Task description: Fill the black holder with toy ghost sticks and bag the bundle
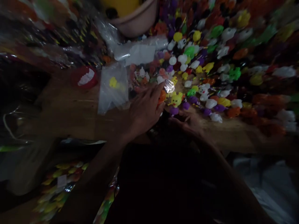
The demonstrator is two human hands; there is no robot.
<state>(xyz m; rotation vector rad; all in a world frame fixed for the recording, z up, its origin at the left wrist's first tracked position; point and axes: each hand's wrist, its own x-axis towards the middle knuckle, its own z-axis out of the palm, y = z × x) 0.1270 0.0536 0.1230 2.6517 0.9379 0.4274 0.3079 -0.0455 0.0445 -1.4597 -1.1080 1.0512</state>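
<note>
My left hand (146, 107) curves over the near edge of a pile of small plastic animal toys, fingers and thumb bent round a small orange toy (161, 97). Shiny clear plastic (169, 86) glints just beyond its fingertips. Beside it lies a yellow toy with a bear-like face (175, 99). My right hand (187, 123) is low at the wooden table's front edge, its fingers curled in close to a purple toy (174, 111). Whatever lies between those fingers is too dark to make out.
A flat clear bag (102, 99) with a yellow toy (113, 82) lies to the left, next to a red bowl (87, 81) holding something white. A pale basin (137, 21) stands behind. Mixed toys (210, 104) spread over the right side. Bagged toys (53, 196) sit below the table.
</note>
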